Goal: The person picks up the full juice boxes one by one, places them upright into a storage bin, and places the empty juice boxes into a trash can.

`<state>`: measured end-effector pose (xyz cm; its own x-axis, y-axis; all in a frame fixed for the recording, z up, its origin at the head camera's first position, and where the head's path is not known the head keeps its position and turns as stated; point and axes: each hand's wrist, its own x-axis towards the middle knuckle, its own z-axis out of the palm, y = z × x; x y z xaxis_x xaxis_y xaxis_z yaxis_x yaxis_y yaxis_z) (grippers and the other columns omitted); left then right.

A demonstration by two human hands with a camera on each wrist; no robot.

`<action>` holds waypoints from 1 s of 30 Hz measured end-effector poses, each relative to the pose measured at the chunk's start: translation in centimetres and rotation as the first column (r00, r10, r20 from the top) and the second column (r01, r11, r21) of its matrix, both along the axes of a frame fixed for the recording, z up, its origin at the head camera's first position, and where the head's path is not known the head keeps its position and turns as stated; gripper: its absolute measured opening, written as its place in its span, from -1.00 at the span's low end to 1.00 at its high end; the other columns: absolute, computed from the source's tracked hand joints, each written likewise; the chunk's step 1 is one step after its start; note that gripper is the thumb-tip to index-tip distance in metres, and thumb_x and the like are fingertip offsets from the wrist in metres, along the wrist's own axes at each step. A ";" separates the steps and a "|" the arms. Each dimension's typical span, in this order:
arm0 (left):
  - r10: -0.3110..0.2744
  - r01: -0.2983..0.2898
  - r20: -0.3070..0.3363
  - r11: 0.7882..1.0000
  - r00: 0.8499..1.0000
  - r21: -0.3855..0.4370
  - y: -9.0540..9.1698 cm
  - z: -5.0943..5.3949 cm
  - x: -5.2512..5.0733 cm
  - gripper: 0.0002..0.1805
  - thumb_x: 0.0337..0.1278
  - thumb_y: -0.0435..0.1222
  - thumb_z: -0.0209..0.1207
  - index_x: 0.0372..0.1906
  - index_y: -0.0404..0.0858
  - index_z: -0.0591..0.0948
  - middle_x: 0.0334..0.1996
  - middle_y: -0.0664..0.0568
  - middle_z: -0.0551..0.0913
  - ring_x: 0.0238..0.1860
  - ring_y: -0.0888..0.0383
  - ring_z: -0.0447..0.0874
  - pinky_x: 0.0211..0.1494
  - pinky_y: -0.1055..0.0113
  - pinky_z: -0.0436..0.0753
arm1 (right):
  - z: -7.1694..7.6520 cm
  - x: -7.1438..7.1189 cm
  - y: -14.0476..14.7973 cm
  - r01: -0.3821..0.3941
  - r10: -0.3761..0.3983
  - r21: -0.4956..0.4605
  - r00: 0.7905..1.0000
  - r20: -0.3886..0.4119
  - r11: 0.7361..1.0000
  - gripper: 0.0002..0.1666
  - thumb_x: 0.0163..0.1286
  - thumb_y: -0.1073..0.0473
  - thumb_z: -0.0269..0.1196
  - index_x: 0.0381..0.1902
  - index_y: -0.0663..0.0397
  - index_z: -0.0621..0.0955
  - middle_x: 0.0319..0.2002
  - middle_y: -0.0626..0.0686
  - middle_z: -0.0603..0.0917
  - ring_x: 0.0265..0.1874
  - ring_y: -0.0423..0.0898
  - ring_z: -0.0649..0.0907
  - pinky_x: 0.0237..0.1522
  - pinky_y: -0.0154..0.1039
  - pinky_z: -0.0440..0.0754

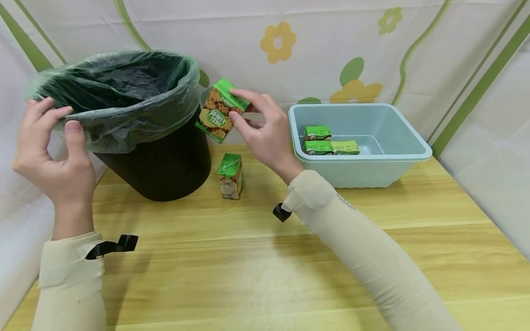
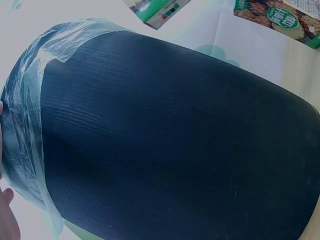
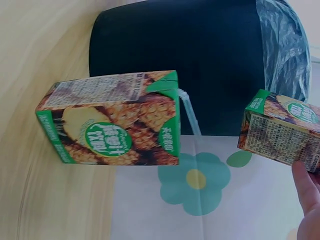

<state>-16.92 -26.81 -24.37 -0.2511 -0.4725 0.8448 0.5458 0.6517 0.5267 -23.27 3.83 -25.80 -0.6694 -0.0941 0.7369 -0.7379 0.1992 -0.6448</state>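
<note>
My right hand (image 1: pixel 265 122) pinches a green and brown pineapple juice box (image 1: pixel 219 110), tilted in the air just right of the black bin (image 1: pixel 165 170). In the right wrist view a fingertip presses against the held juice box (image 3: pixel 282 131). A second juice box (image 1: pixel 231 177) stands upright on the table below, with a clear straw (image 3: pixel 190 112) at its top. My left hand (image 1: pixel 55 156) is at the left of the bin's rim, fingers loosely bent and spread beside the green plastic bag (image 1: pixel 136 124) lining it. Whether the left fingertips touch the bag is unclear.
A light blue basin (image 1: pixel 360 172) stands to the right on the wooden table (image 1: pixel 248 266), holding several green-topped boxes (image 1: pixel 318 147) at its left side. A white flowered curtain (image 1: pixel 319 41) hangs right behind the bin and basin.
</note>
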 end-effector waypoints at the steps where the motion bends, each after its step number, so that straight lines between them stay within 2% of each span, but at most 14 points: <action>1: -0.001 0.001 0.001 1.000 1.000 0.000 0.0 0.0 0.0 -0.58 0.22 -0.12 0.23 -0.07 -0.38 0.84 0.12 -0.01 0.82 0.39 0.11 0.64 0.66 0.32 0.35 | 0.2 0.1 0.0 0.006 -0.005 -0.007 1.000 0.014 1.000 -0.55 0.49 0.18 0.36 0.31 -0.02 0.69 0.00 0.13 0.66 -0.02 -0.07 0.76 -0.01 -0.35 0.82; 5: -0.005 0.005 0.001 1.000 1.000 -0.001 0.0 0.0 0.0 -0.57 0.21 -0.12 0.23 -0.07 -0.38 0.83 0.11 0.02 0.82 0.39 0.11 0.64 0.66 0.32 0.36 | 1.1 0.3 -0.2 0.011 -0.005 -0.067 0.996 0.090 0.998 -0.52 0.48 0.17 0.37 0.33 -0.10 0.69 0.04 0.10 0.68 -0.03 -0.13 0.75 -0.01 -0.31 0.83; 9: -0.003 0.003 0.007 1.000 1.000 -0.003 -0.1 0.0 0.1 -0.57 0.22 -0.12 0.23 -0.06 -0.38 0.83 0.13 0.05 0.81 0.41 0.11 0.63 0.66 0.32 0.35 | 1.9 0.4 -0.5 -0.024 0.044 -0.153 0.990 0.132 0.988 -0.48 0.47 0.20 0.37 0.37 -0.09 0.67 0.17 0.08 0.68 -0.02 -0.12 0.73 0.01 -0.27 0.82; 13: -0.001 0.001 0.004 1.000 1.000 -0.001 -0.1 0.0 0.1 -0.58 0.22 -0.12 0.23 -0.06 -0.37 0.83 0.13 0.03 0.81 0.40 0.11 0.63 0.66 0.33 0.35 | 2.6 0.4 -0.6 -0.054 0.075 -0.210 0.993 0.091 0.976 -0.46 0.47 0.25 0.36 0.39 0.01 0.64 0.26 0.09 0.68 -0.01 -0.07 0.73 -0.02 -0.23 0.79; 22: -0.004 0.004 0.002 1.000 1.000 -0.005 -0.1 0.1 0.0 -0.58 0.23 -0.12 0.23 -0.06 -0.38 0.83 0.13 0.02 0.81 0.41 0.11 0.63 0.66 0.32 0.35 | 3.9 0.8 -1.4 -0.064 0.066 -0.318 0.998 -0.004 0.946 -0.47 0.47 0.29 0.33 0.38 0.14 0.62 0.26 0.11 0.69 -0.04 -0.07 0.73 -0.07 -0.16 0.82; 30: -0.004 0.004 -0.005 1.000 1.000 -0.001 0.0 0.0 -0.1 -0.58 0.22 -0.13 0.23 -0.08 -0.39 0.83 0.11 0.02 0.82 0.39 0.11 0.64 0.66 0.31 0.36 | 5.4 1.3 -2.4 -0.089 0.073 -0.373 0.996 -0.056 0.924 -0.46 0.47 0.30 0.32 0.39 0.18 0.59 0.11 0.19 0.73 -0.05 -0.09 0.74 -0.18 -0.14 0.85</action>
